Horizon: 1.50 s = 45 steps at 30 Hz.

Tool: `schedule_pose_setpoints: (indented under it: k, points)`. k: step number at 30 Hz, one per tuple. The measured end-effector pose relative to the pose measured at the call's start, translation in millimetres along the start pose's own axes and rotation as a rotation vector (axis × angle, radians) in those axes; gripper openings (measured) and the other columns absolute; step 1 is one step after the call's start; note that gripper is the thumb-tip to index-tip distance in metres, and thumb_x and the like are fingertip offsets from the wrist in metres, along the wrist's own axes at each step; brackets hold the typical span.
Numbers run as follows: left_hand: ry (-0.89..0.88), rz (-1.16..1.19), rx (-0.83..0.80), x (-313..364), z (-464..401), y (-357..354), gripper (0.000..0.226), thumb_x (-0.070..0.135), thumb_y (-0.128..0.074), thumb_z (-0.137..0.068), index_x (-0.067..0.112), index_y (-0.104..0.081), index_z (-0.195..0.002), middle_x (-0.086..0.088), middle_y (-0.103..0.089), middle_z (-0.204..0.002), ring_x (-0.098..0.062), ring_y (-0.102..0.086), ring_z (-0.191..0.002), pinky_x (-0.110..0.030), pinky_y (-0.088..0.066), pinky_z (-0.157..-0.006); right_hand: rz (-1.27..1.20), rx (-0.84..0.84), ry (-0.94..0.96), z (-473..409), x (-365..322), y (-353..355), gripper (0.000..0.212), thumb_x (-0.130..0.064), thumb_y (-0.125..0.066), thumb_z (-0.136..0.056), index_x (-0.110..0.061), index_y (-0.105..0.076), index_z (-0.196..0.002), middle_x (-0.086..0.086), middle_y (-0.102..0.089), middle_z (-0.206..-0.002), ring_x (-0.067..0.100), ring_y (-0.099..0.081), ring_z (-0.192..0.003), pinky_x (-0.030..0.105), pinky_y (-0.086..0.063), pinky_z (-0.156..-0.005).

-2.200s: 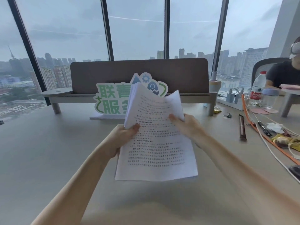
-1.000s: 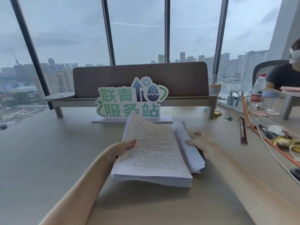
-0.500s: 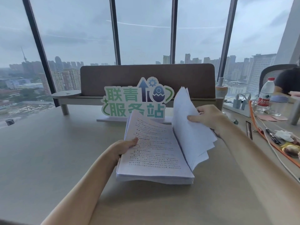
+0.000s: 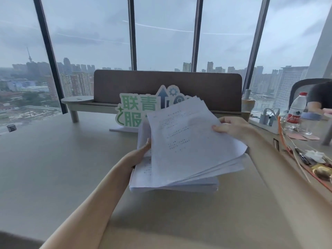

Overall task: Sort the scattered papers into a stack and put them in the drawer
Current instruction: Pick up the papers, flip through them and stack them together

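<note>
In the head view, the stack point(image 4: 172, 184) is seen lying flat on the desk point(image 4: 53, 168), in front of the green sign point(image 4: 136, 112), long axis running away from the person. Its left edge is steadied by the left hand point(image 4: 142, 150), fingers closed on the sheets. A fanned batch of loose sheets point(image 4: 188, 141) is pinched at its right edge by the right hand point(image 4: 231, 126) and held skewed just above the stack. Squaring is judged next. No drawer is seen.
</note>
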State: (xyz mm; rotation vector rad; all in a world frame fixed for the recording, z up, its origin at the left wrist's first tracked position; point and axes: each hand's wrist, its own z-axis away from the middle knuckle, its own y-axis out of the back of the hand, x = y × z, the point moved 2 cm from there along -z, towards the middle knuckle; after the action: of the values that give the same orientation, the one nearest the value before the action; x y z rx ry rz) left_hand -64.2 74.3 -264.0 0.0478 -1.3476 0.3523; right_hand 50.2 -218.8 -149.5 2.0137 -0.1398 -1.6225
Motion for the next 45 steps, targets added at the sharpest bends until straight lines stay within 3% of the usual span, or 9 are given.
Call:
schedule_pose_setpoints:
  k: [5,10,14,19,21,25,30,38,45]
  points:
    - [-0.084,-0.078,0.008,0,7,-7,0.08,0.067,-0.079,-0.058,0.017,-0.07,-0.119,-0.009,-0.074,-0.113,-0.031,-0.071,-0.103,-0.047,-0.053,-0.098,-0.057,0.04,-0.101,10,39,-21,0.018,-0.012,-0.076,-0.087,-0.006,-0.072,-0.103,0.01,-0.071,-0.095,0.015,-0.064,-0.07,0.02,-0.048,-0.052]
    - [-0.081,-0.075,0.063,1,11,-12,0.056,0.039,-0.082,-0.071,0.004,-0.071,-0.113,-0.015,-0.075,-0.108,-0.031,-0.074,-0.091,-0.042,-0.06,-0.084,-0.188,0.044,-0.188,13,63,-44,0.019,-0.017,-0.075,-0.087,-0.007,-0.07,-0.101,0.015,-0.074,-0.105,0.035,-0.07,-0.098,0.05,-0.054,-0.096]
    - [-0.119,-0.094,0.084,1,11,-18,0.049,0.039,-0.077,-0.078,0.005,-0.072,-0.112,-0.014,-0.076,-0.104,-0.025,-0.076,-0.083,-0.031,-0.061,-0.069,-0.271,-0.154,-0.202,15,79,-63,0.034,-0.029,-0.072,-0.089,-0.01,-0.072,-0.117,0.007,-0.075,-0.111,0.029,-0.07,-0.105,0.047,-0.047,-0.107]
    - [-0.111,-0.093,0.024,3,15,-25,0.082,0.058,-0.09,-0.05,0.013,-0.073,-0.115,-0.01,-0.075,-0.109,-0.03,-0.073,-0.1,-0.043,-0.054,-0.095,-0.461,-0.219,-0.245,23,82,-74,0.019,-0.016,-0.063,-0.094,-0.009,-0.074,-0.108,0.008,-0.078,-0.097,0.024,-0.076,-0.082,0.034,-0.057,-0.074]
    - [-0.08,-0.042,0.001,4,16,-27,0.072,0.05,-0.088,-0.062,0.012,-0.07,-0.12,-0.013,-0.074,-0.112,-0.033,-0.072,-0.102,-0.046,-0.054,-0.095,-0.471,-0.16,-0.244,25,79,-74,0.019,-0.01,-0.061,-0.094,-0.007,-0.073,-0.109,0.009,-0.078,-0.094,0.026,-0.075,-0.079,0.032,-0.056,-0.068]
    - [-0.065,0.048,-0.035,10,31,-41,0.025,0.025,-0.061,-0.093,0.012,-0.069,-0.113,-0.015,-0.076,-0.104,-0.031,-0.075,-0.087,-0.038,-0.059,-0.074,-0.46,-0.035,-0.131,27,68,-72,0.025,0.003,-0.062,-0.09,-0.008,-0.067,-0.112,0.01,-0.077,-0.097,0.028,-0.075,-0.081,0.033,-0.058,-0.064]
    - [-0.211,0.036,-0.019,21,37,-56,0.028,0.013,-0.063,-0.092,0.015,-0.066,-0.12,-0.013,-0.075,-0.11,-0.033,-0.072,-0.098,-0.049,-0.058,-0.087,-0.399,0.122,0.051,37,49,-68,0.031,0.001,-0.062,-0.087,-0.021,-0.065,-0.107,0.0,-0.076,-0.098,0.024,-0.073,-0.09,0.041,-0.061,-0.076]
    - [-0.633,-0.053,0.152,42,34,-64,0.027,0.0,-0.064,-0.091,0.021,-0.067,-0.107,-0.002,-0.076,-0.099,-0.025,-0.073,-0.092,-0.042,-0.061,-0.077,-0.368,0.291,0.344,44,28,-58,0.051,-0.001,-0.06,-0.091,-0.035,-0.052,-0.127,-0.02,-0.071,-0.106,0.003,-0.069,-0.097,0.033,-0.056,-0.085]
    - [-0.55,0.05,0.057,34,36,-61,0.025,0.015,-0.068,-0.086,0.012,-0.071,-0.11,-0.015,-0.075,-0.106,-0.037,-0.071,-0.097,-0.048,-0.059,-0.081,-0.267,0.253,0.403,55,18,-57,0.066,-0.017,-0.068,-0.093,-0.035,-0.033,-0.145,-0.03,-0.059,-0.126,-0.01,-0.057,-0.114,0.03,-0.048,-0.101]
